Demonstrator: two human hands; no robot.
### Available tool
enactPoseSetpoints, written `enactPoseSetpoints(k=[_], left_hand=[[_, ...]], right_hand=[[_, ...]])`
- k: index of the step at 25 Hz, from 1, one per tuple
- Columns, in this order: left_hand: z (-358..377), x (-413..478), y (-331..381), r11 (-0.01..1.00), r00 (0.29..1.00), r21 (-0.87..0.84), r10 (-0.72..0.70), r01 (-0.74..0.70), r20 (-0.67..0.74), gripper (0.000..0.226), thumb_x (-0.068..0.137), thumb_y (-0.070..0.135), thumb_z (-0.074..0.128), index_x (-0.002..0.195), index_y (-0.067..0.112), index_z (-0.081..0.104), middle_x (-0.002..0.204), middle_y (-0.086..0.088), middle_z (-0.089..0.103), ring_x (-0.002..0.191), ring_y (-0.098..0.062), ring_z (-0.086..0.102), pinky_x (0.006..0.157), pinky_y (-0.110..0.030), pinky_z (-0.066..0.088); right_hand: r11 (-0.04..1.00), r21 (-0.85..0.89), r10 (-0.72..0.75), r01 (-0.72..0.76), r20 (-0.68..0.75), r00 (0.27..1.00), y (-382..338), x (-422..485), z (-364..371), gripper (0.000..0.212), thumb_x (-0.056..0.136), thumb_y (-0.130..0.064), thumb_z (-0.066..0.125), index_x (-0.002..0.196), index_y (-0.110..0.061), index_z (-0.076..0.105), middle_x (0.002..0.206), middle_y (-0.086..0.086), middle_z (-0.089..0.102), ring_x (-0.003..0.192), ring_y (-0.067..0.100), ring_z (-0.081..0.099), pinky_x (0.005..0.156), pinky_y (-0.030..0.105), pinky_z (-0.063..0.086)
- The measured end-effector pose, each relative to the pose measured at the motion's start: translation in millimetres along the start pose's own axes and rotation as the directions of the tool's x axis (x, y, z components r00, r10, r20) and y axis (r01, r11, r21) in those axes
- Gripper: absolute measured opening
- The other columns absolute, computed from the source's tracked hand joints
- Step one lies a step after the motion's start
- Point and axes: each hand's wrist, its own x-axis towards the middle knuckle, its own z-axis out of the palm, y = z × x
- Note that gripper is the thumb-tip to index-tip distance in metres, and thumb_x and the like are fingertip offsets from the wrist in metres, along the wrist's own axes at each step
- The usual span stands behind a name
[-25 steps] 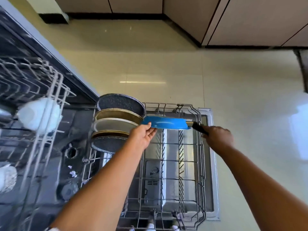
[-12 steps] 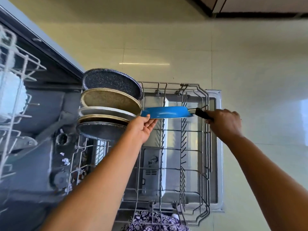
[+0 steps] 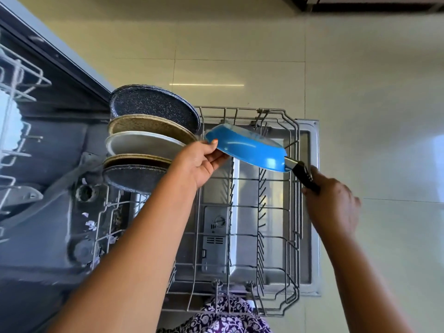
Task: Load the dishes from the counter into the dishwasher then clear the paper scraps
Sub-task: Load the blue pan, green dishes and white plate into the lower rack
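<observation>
Item: blue pan, over the far end of the lower dishwasher rack.

Change: level half a second ago, now tipped, handle end low to the right.

Grip: right hand closed on the black handle; left hand pinching the far-left rim.

Neighbours: five plates upright just left.

Meaning: pan probably being angled into the tines; not yet seated.

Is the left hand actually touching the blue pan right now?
Touching. In the head view the left hand pinches the rim of the blue pan, its fingers under the edge.
</observation>
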Motion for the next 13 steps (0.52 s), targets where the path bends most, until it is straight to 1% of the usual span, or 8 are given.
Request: enactPoseSetpoints(k=[1, 2, 4, 5, 7, 8, 11, 13], left_hand=[[-2.0, 0.1, -0.3, 0.999, 1.0, 0.034, 0.007, -0.006, -0.006, 0.018, 0.095, -0.003, 0.041, 0.084, 0.006, 0.053, 0.064, -0.006, 0.066, 0.073, -0.017, 0.06, 0.084, -0.035, 0.048], [-5.2, 0.1, -1.3, 0.998, 1.0, 0.066, 0.013, -0.011, -0.018, 0.019, 0.096, -0.003, 0.04, 0.084, 0.006, 0.052, 0.068, -0.006, 0.064, 0.073, -0.016, 0.059, 0.086, -0.034, 0.047], [-16.1, 1.2, -1.8, 0.994, 0.999, 0.11, 0.025, -0.02, -0.043, 0.022, 0.097, -0.003, 0.037, 0.086, 0.006, 0.053, 0.072, -0.006, 0.063, 0.073, -0.016, 0.058, 0.08, -0.034, 0.049], [-21.8, 0.9, -2.4, 0.991, 0.998, 0.134, 0.033, -0.026, -0.055, 0.022, 0.097, -0.003, 0.035, 0.091, 0.006, 0.054, 0.075, -0.006, 0.062, 0.073, -0.015, 0.058, 0.074, -0.032, 0.051], [-32.4, 2.3, -5.7, 0.984, 0.996, 0.176, 0.055, -0.042, -0.069, 0.027, 0.098, -0.004, 0.032, 0.108, 0.009, 0.054, 0.082, -0.005, 0.06, 0.073, -0.014, 0.058, 0.062, -0.025, 0.053], [-35.1, 3.8, -7.9, 0.983, 0.995, 0.172, 0.07, -0.056, -0.073, 0.032, 0.098, -0.004, 0.031, 0.116, 0.011, 0.053, 0.084, -0.004, 0.06, 0.073, -0.013, 0.058, 0.059, -0.024, 0.053], [-35.4, 20.1, -19.1, 0.988, 0.988, 0.094, 0.132, -0.125, -0.075, 0.04, 0.098, -0.004, 0.029, 0.129, 0.008, 0.051, 0.094, -0.004, 0.062, 0.078, -0.012, 0.058, 0.065, -0.024, 0.051], [-31.6, 34.8, -30.6, 0.987, 0.986, 0.051, 0.153, -0.15, -0.068, 0.043, 0.097, -0.006, 0.029, 0.131, 0.009, 0.051, 0.114, -0.008, 0.063, 0.092, -0.016, 0.06, 0.073, -0.025, 0.051]], right_hand=[[0.999, 0.025, 0.033, -0.035, 0.045, 0.998, -1.9, -7.4, 4.8, 0.047, 0.089, -0.021, 0.056, 0.135, -0.027, 0.047, 0.108, 0.016, 0.063, 0.101, 0.036, 0.055, 0.083, 0.039, 0.04], [0.998, 0.039, 0.054, -0.058, 0.085, 0.995, -3.9, -15.5, 10.4, 0.047, 0.09, -0.02, 0.054, 0.136, -0.026, 0.046, 0.111, 0.016, 0.061, 0.104, 0.036, 0.054, 0.084, 0.04, 0.041], [0.994, 0.075, 0.068, -0.078, 0.126, 0.99, -9.3, -29.7, 22.7, 0.044, 0.089, -0.018, 0.052, 0.132, -0.024, 0.049, 0.107, 0.014, 0.058, 0.102, 0.036, 0.054, 0.082, 0.041, 0.044], [0.991, 0.103, 0.076, -0.091, 0.139, 0.987, -10.9, -36.7, 26.6, 0.044, 0.088, -0.016, 0.052, 0.131, -0.024, 0.05, 0.106, 0.013, 0.057, 0.101, 0.036, 0.054, 0.08, 0.04, 0.045], [0.976, 0.167, 0.117, -0.143, 0.156, 0.981, -14.1, -49.8, 36.8, 0.049, 0.087, -0.013, 0.053, 0.134, -0.025, 0.047, 0.106, 0.012, 0.053, 0.099, 0.036, 0.054, 0.078, 0.039, 0.045], [0.964, 0.197, 0.151, -0.179, 0.149, 0.977, -15.6, -54.8, 41.8, 0.051, 0.086, -0.012, 0.053, 0.134, -0.026, 0.046, 0.107, 0.011, 0.051, 0.1, 0.037, 0.053, 0.08, 0.04, 0.045], [0.923, 0.276, 0.242, -0.267, 0.122, 0.963, -24.4, -59.4, 65.5, 0.047, 0.085, -0.008, 0.054, 0.129, -0.024, 0.049, 0.109, 0.01, 0.049, 0.101, 0.036, 0.052, 0.087, 0.044, 0.044], [0.903, 0.293, 0.293, -0.314, 0.117, 0.949, -29.5, -54.8, 84.4, 0.042, 0.086, -0.005, 0.053, 0.125, -0.02, 0.051, 0.108, 0.011, 0.049, 0.101, 0.036, 0.052, 0.087, 0.044, 0.041]])
